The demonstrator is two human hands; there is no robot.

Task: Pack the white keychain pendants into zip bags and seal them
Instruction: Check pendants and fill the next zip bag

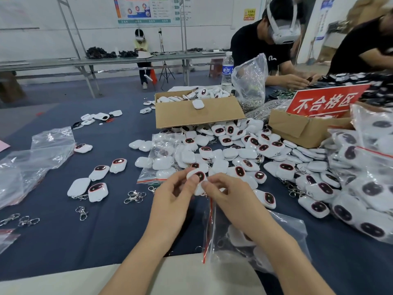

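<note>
Surface is a dark blue cloth-covered table [102, 235] in a big white-walled room, with long grey benches [63, 62] along the far side and other people working at the far right.

Containers: an open brown cardboard box [197, 118] in the far middle has white pendants in it. A second cardboard box [297, 129] on the right carries a red sign [325, 101]. A big clear plastic sack [374, 133] at the right edge is stuffed with more of them. A clear zip bag with a red seal strip [295, 228] lies near, under the right forearm, with a few pendants inside.

The white plastic keychain pendant [198, 176], dark oval face up, is at the far end of that bag's strip, pinched from both sides. The left hand [172, 199] has thumb and fingers on its left edge, the right hand [225, 199] on its right. A loose heap of pendants [244, 150] sits just beyond.
</note>
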